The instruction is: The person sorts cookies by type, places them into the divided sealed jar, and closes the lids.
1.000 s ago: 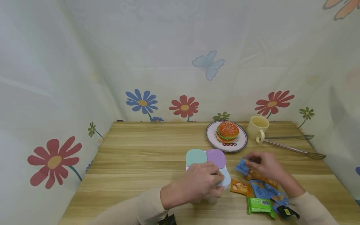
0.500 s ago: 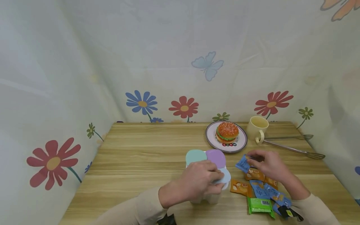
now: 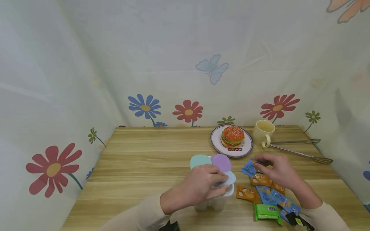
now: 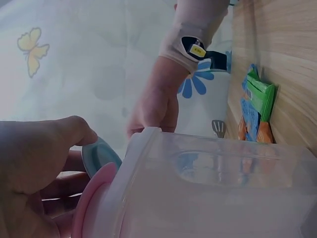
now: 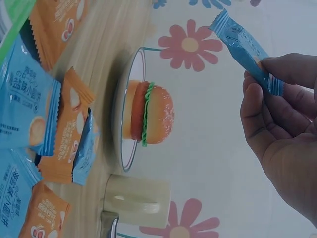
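A clear plastic storage box with teal, purple and light blue lids stands mid-table. My left hand pinches the light blue lid, which is tilted up and shows the white rim beneath. In the left wrist view, the pink lid beside it lies flat under that hand. My right hand holds a blue snack packet between thumb and fingers, raised above the packet pile right of the box. The palm-side fingers of my left hand are partly hidden in the head view.
Orange, blue and green snack packets lie to the right. Behind stand a plate bearing a toy burger and a yellow mug. Two long-handled metal utensils lie at the right.
My left hand has raised the light blue lid from nearly flat to tilted, exposing the box rim. The right hand stays almost in place with the blue packet.
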Demonstrator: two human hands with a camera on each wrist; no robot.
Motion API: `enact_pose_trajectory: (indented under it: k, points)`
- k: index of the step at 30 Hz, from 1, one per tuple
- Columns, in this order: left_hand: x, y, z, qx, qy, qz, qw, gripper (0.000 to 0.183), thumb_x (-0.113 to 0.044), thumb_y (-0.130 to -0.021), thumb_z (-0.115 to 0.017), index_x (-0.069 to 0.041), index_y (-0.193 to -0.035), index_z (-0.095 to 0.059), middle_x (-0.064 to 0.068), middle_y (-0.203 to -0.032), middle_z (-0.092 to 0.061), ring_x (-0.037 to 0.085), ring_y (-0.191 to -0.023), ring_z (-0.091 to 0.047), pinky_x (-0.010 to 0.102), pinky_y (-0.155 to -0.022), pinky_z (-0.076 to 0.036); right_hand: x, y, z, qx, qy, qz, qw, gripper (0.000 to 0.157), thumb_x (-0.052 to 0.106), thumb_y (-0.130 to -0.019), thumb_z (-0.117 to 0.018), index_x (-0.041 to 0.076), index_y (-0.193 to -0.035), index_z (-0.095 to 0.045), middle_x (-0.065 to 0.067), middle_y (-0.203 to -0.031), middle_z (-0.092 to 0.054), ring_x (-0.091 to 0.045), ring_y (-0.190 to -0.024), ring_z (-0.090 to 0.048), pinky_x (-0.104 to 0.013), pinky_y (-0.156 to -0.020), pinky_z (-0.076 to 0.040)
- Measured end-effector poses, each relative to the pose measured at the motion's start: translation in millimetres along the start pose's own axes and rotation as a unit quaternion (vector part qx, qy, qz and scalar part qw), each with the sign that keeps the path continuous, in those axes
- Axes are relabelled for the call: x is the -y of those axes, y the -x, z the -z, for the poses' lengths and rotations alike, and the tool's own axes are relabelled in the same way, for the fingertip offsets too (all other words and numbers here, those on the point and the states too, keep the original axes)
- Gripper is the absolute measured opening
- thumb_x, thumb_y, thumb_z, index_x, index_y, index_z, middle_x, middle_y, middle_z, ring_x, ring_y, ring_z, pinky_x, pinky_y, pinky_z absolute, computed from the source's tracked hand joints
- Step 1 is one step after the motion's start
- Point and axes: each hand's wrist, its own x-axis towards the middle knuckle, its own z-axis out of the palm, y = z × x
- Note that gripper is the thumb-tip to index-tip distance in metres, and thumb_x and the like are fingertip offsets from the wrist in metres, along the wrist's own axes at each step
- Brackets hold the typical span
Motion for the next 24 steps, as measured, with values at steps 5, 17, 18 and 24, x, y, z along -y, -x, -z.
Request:
enact_pose_trajectory:
  k: [5, 17, 18, 24]
  points:
    - [0.9, 0.8, 1.4, -0.001, 0.02, 0.023, 0.9995, 0.02, -0.028, -0.09, -0.067, -0.014, -0.097, -0.078, -0.005, -0.09, -0.073, 0.003, -0.081, -0.066, 0.011, -0.074, -0.051, 5.1, -1.3, 2.7, -0.012, -0.002, 0.027, 1.0, 0.016, 0.003, -0.08, -0.077, 0.012, -0.092, -0.073, 0.008, -0.083, -0.071, 0.003, -0.073, -0.062, -0.026, -0.065, -0.058]
    - [3.9, 1.2, 1.2, -0.011, 0.081, 0.053, 0.9952, 0.021, -0.027, -0.09, -0.069, -0.011, -0.1, -0.077, -0.002, -0.095, -0.074, 0.003, -0.084, -0.067, 0.009, -0.076, -0.05, 18.6, -2.8, 9.0, -0.025, -0.011, 0.051, 0.998, 0.018, 0.004, -0.08, -0.077, 0.016, -0.092, -0.073, 0.009, -0.085, -0.072, 0.002, -0.073, -0.063, -0.021, -0.065, -0.057]
    - [4.2, 1.3, 1.5, -0.012, 0.084, 0.053, 0.995, 0.021, -0.027, -0.09, -0.069, -0.01, -0.1, -0.077, -0.002, -0.095, -0.074, 0.003, -0.085, -0.067, 0.009, -0.077, -0.05, 19.5, -3.1, 9.1, -0.025, -0.011, 0.05, 0.998, 0.018, 0.004, -0.08, -0.077, 0.017, -0.093, -0.073, 0.009, -0.086, -0.072, 0.002, -0.073, -0.063, -0.021, -0.066, -0.056]
    - [5.8, 3.2, 2.7, -0.016, 0.097, 0.061, 0.9933, 0.023, -0.027, -0.091, -0.068, -0.009, -0.102, -0.076, -0.001, -0.099, -0.074, 0.003, -0.089, -0.067, 0.009, -0.079, -0.05, 23.7, -5.0, 8.8, -0.025, -0.011, 0.052, 0.998, 0.019, 0.005, -0.08, -0.078, 0.018, -0.093, -0.073, 0.011, -0.087, -0.071, 0.002, -0.075, -0.064, -0.017, -0.069, -0.056]
